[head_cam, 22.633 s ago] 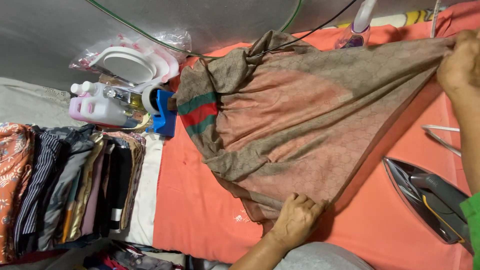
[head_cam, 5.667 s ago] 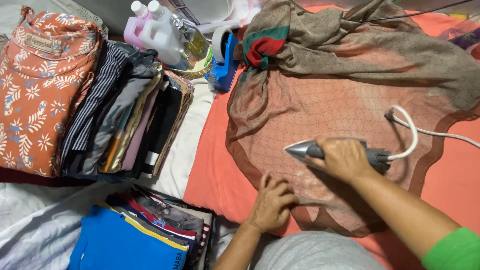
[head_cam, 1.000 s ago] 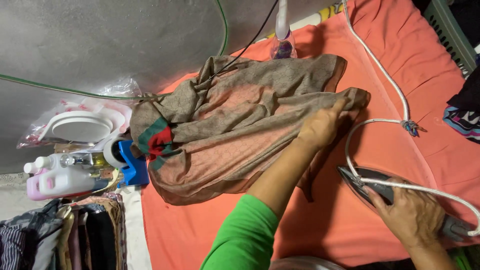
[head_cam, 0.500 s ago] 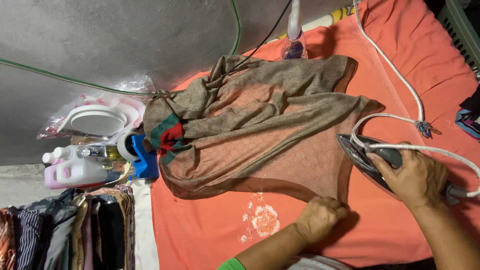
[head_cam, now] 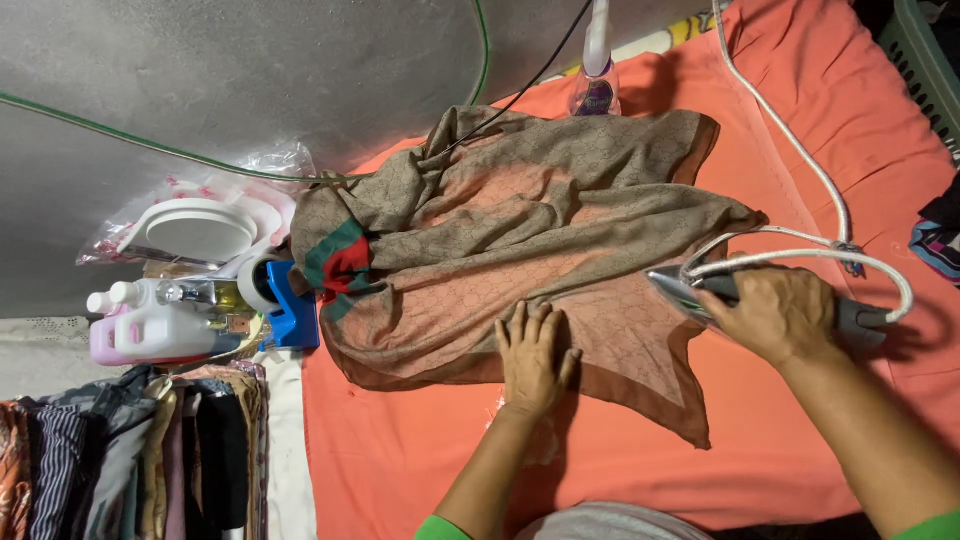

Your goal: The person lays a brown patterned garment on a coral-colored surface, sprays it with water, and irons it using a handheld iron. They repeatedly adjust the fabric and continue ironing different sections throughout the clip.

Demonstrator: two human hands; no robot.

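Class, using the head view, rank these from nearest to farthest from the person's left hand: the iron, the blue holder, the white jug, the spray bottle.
1. Iron: just right of the left hand, held by the right hand.
2. Blue holder: left, at the scarf's striped edge.
3. Spray bottle: top, beyond the scarf; close to the holder's distance, hard to separate.
4. White jug: far left.

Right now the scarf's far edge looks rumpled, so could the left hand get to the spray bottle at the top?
Probably yes: the left hand lies flat on the scarf, and only cloth lies between it and the spray bottle.
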